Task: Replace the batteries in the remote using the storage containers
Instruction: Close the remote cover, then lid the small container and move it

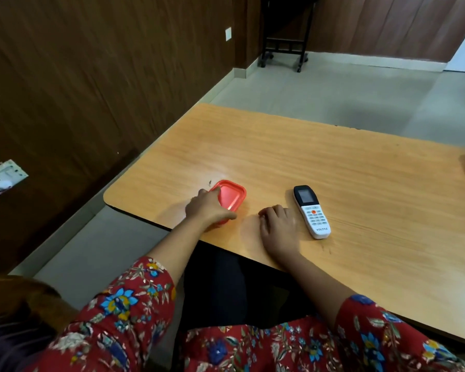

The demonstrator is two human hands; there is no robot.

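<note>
A small red lidded storage container [231, 196] sits on the wooden table [333, 162] near its left front corner. My left hand [207, 208] grips the container's near left side, fingers and thumb curled round it. A white remote [310, 210] with a dark screen end lies face up to the right, pointing away from me. Between the two, my right hand [278, 224] rests on the table with its fingers loosely curled, holding nothing, just left of the remote.
The table's front edge runs diagonally under my forearms, with my lap below it. A dark wood-panelled wall with a socket plate [3, 178] stands to the left. A black wheeled stand [285, 47] is on the floor far behind.
</note>
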